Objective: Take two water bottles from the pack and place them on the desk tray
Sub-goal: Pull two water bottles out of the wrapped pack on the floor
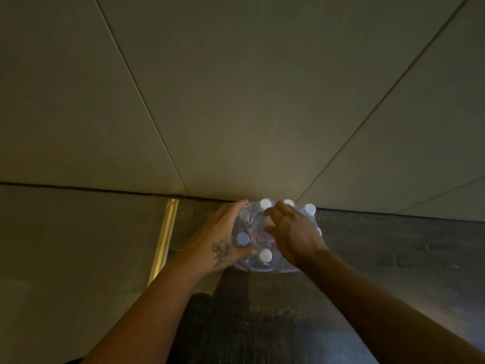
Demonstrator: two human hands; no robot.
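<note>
A shrink-wrapped pack of water bottles (265, 265) with white caps stands on the dark floor against the wall. My left hand (223, 240), with a flower tattoo on its back, curls around the pack's left side, thumb near the front cap (265, 255). My right hand (291, 232) lies on top of the pack, fingers spread and pressing into the plastic wrap between the caps. Several caps show around the hands, one at the back (265, 204). No single bottle is lifted out. The desk tray is not in view.
A pale panelled wall (249, 101) rises right behind the pack. A brass threshold strip (164, 240) runs down the floor to the left, beside a lighter floor area. Dark wood-grain floor (393, 258) extends to the right and toward me.
</note>
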